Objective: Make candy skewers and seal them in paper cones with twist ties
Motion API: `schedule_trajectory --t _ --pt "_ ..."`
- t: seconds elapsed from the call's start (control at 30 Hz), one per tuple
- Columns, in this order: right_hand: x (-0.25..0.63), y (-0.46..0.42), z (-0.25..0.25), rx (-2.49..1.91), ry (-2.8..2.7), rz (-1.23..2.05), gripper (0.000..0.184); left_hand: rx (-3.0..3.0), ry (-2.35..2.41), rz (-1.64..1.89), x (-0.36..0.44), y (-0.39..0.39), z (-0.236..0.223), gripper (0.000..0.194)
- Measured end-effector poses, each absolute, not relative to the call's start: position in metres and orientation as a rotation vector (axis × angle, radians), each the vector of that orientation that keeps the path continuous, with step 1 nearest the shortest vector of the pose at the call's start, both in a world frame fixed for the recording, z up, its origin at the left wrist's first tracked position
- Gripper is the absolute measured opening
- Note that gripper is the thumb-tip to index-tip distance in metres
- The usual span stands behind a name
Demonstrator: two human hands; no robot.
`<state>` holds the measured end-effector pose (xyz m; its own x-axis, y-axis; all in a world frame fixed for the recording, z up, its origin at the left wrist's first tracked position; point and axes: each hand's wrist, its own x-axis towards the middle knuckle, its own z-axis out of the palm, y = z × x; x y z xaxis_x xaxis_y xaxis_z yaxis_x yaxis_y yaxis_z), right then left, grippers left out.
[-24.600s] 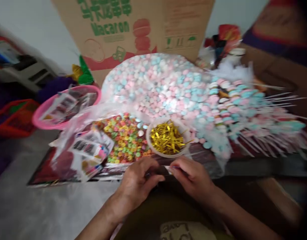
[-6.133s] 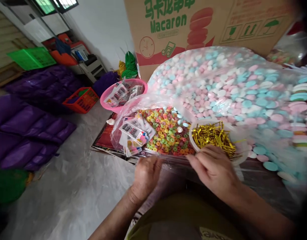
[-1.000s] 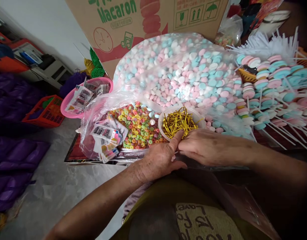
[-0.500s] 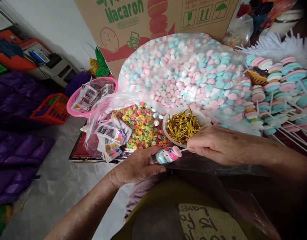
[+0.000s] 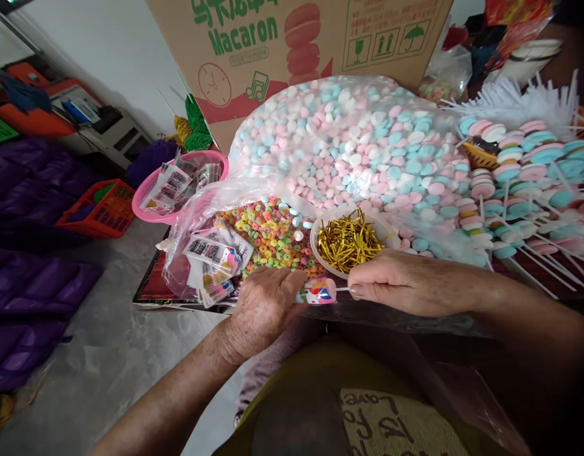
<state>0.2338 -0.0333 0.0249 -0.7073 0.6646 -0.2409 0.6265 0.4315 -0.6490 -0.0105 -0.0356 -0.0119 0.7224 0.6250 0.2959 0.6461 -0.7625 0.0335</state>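
Between my hands is a candy skewer (image 5: 319, 291) of pink and blue marshmallow pieces on a white stick, inside a printed clear wrapper. My left hand (image 5: 268, 303) is wrapped round the candy end, hiding part of it. With thumb and fingers my right hand (image 5: 387, 284) pinches the stick. Just beyond the skewer stands a white bowl (image 5: 315, 247) of gold twist ties (image 5: 349, 239). Colourful ring candies (image 5: 268, 234) lie in an opened plastic bag left of the bowl, with a pile of printed wrappers (image 5: 215, 256) beside them.
A big clear bag of pastel marshmallows (image 5: 339, 145) fills the table's middle. Assembled skewers (image 5: 520, 190) and white sticks (image 5: 524, 104) are at right. A pink basket (image 5: 144, 212) of wrappers stands left, a Macaron carton (image 5: 254, 57) behind. An orange crate (image 5: 99, 215) is on the floor.
A second ago my hands met over the stick beside the bowl. They have since drawn apart, showing the wrapped skewer; my left hand has turned over and closed further round it.
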Motion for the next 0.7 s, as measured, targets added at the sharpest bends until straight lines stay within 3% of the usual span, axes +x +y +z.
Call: schedule_trajectory --t 0.23,0.37,0.47,0.53,0.6,0.7 --pt "0.198 -0.04 0.02 -1.265 -2.9 0.516 0.018 -3.171 -1.457 -0.284 0.017 -0.034 -0.02 0.034" --pt "0.197 -0.036 0.023 -1.301 -2.881 0.527 0.013 -3.431 -1.847 -0.487 0.02 -0.03 -0.013 0.036" --pt "0.209 -0.032 0.023 -1.239 -2.718 0.642 0.018 -3.885 -1.788 -0.741 0.002 -0.025 -0.005 0.054" --pt "0.217 -0.03 0.021 -1.177 -2.637 0.704 0.023 -4.027 -1.817 -0.821 -0.011 -0.024 -0.004 0.048" --pt "0.218 -0.029 0.019 -1.141 -2.625 0.726 0.025 -4.009 -2.02 -0.792 -0.019 -0.026 -0.008 0.035" --pt "0.206 -0.028 0.011 -1.149 -2.611 0.717 0.021 -3.953 -2.392 -0.874 -0.017 -0.033 -0.019 0.031"
